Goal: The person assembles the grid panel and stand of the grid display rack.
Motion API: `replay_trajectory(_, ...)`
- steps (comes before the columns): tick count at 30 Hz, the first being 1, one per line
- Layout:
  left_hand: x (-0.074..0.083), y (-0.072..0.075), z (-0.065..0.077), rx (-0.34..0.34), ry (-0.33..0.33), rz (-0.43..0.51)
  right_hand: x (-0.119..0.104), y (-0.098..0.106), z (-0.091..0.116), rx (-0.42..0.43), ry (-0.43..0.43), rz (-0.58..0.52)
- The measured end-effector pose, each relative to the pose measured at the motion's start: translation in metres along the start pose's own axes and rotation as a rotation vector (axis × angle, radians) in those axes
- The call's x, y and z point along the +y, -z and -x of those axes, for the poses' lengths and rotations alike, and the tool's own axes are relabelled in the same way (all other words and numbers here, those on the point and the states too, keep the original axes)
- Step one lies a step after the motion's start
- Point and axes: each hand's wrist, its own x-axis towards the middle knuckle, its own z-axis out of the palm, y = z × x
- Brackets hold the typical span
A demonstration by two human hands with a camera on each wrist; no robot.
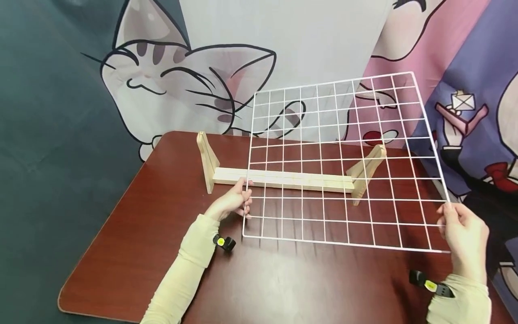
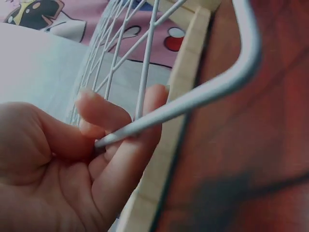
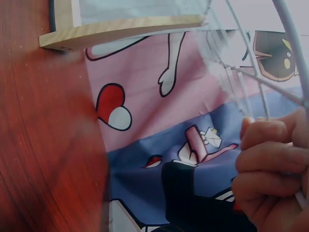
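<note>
A white wire grid panel [image 1: 332, 198] is held up at a tilt above the table, its top edge leaning toward the wall. My left hand [image 1: 234, 200] grips the panel's left edge wire near the lower corner; in the left wrist view the fingers [image 2: 140, 164] curl round the wire [image 2: 193, 101]. On the opposite side my right hand [image 1: 465, 231] grips the right edge near the bottom, its fingers [image 3: 270, 159] curled in the right wrist view. Behind the grid stands a pale wooden frame [image 1: 283, 180], a long crossbar joining two upright end pieces, seen through the mesh.
The reddish-brown table [image 1: 133, 252] has a rounded front left corner. A cloth backdrop [image 1: 323, 36] with cartoon cats hangs right behind it. Each wrist wears a black strap with a small camera [image 1: 224, 243].
</note>
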Motion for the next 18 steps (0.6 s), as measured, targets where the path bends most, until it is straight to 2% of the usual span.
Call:
replay_trajectory(3,0.01,0.0,0.002,0.007,-0.035,0.01,-0.009,-0.001,-0.002,0.068,-0.067,-0.092)
replay_trajectory(8,0.033,0.01,0.005,0.043,-0.132,0.01,-0.025,-0.009,-0.011,0.157,-0.078,-0.357)
replay_trajectory(10,0.041,0.016,0.007,0.062,-0.168,0.007,-0.029,-0.014,-0.014,0.16,-0.043,-0.447)
replay_trajectory(12,0.049,0.022,0.009,0.082,-0.222,-0.003,-0.032,-0.02,-0.016,0.144,0.037,-0.526)
replay_trajectory(15,0.064,0.032,0.013,0.125,-0.328,-0.035,-0.037,-0.032,-0.023,0.081,0.162,-0.682)
replay_trajectory(18,0.08,0.041,0.017,0.165,-0.413,-0.051,-0.047,-0.042,-0.033,0.004,0.234,-0.787)
